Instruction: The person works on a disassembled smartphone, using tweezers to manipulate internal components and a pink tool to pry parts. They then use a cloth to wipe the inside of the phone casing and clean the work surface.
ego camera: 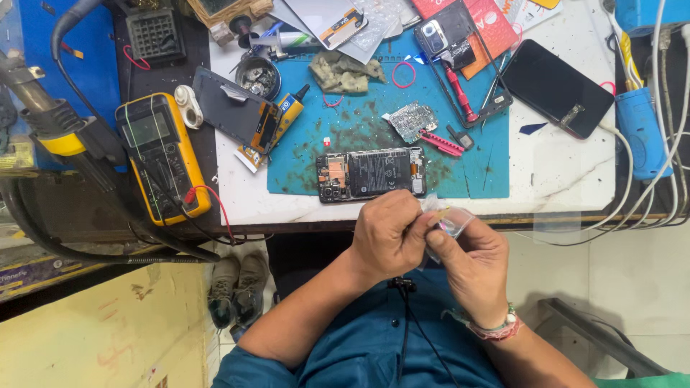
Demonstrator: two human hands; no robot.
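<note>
Head view: both hands (431, 241) pinch clear plastic packet (451, 219)

teal work mat (374, 129), yellow multimeter (162, 154), red screwdriver (460, 93), black phone (557, 88)

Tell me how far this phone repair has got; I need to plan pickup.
Done: the opened phone lies on the blue mat with its back off, and a loose circuit board rests beside it. In hand: left hand and right hand pinch a small clear packet. Left: the phone remains uncovered.
</note>
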